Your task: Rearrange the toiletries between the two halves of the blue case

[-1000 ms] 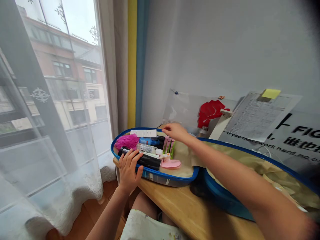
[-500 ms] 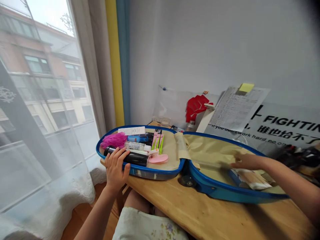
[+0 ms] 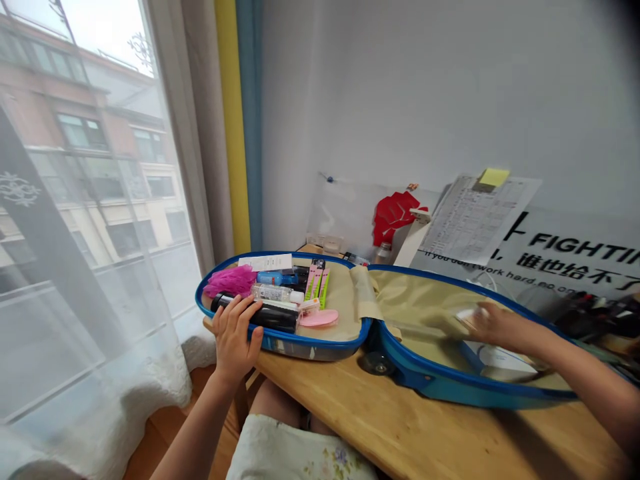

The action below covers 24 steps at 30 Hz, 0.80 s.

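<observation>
The left hand [image 3: 234,333] is laid with fingers spread over the left end of the black bottle [image 3: 277,319], at the near rim of the blue suitcase [image 3: 320,343], in its left half. The right hand [image 3: 495,327] is held well apart, inside the right half. A small white item [image 3: 467,313] is seen at its fingertips, but whether it is gripped cannot be told through the blur. The right forearm is cut off at the right edge.

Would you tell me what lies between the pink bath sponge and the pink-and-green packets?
In the head view, a blue bottle and a clear bottle lie on their sides between the sponge and the packets.
</observation>
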Tool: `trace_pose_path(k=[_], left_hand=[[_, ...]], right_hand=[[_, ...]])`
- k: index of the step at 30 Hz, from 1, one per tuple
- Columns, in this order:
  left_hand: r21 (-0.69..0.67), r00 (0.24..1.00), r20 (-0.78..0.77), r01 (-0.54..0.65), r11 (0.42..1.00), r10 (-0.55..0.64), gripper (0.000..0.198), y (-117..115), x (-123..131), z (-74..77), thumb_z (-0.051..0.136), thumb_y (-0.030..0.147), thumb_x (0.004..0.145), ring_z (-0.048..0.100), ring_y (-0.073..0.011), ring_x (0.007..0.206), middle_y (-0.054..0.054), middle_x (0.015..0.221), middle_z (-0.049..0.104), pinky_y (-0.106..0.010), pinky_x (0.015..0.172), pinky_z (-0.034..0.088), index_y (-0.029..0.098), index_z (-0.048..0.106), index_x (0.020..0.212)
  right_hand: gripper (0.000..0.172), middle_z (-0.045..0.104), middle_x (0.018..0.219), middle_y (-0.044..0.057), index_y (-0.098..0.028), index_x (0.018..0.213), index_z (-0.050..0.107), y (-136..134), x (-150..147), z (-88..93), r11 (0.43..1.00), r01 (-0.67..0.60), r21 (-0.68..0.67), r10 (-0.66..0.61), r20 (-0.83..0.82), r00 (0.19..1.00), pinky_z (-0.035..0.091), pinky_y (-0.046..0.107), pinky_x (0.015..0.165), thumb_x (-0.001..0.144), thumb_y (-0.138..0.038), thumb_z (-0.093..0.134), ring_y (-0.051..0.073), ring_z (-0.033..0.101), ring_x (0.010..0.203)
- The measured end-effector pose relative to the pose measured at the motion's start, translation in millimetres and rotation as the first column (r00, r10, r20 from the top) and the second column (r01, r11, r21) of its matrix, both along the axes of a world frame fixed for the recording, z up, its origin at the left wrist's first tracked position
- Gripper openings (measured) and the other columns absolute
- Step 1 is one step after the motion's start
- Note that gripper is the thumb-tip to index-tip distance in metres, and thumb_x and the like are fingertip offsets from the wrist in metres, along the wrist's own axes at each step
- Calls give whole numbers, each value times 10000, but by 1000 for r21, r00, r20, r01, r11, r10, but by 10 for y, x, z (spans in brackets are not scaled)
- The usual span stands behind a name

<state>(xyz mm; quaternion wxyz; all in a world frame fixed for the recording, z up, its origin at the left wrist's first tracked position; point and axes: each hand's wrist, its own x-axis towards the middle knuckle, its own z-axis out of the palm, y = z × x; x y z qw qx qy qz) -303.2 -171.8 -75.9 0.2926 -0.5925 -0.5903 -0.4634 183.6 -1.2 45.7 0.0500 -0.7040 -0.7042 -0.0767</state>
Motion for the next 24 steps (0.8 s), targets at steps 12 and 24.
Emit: trace_pose_path(k=[12, 24], left_hand=[[13, 1000, -17, 4, 1000, -3, 386, -12, 15, 26, 372, 341, 927, 423, -263, 1289, -112, 1239, 598, -452, 1113, 195, 198, 538, 1245], [1, 1000, -16, -21, 1000, 21, 391, -17, 30, 36, 359, 351, 925, 436, -264, 1275, -115, 1247, 597, -455, 1108, 202, 188, 556, 1221]], right_hand=[[630, 595, 1217, 117, -183, 1216, 469, 125, -2461, 324, 690, -716, -107, 705, -123, 698, 431, 340, 935, 661, -361, 710, 255, 566, 1115], [579, 606, 1214, 88, -208, 1140, 533, 254, -2980, 78, 551, -786, -280, 808, -58, 587, 430, 323, 916, 623, -324, 765, 247, 562, 1097]])
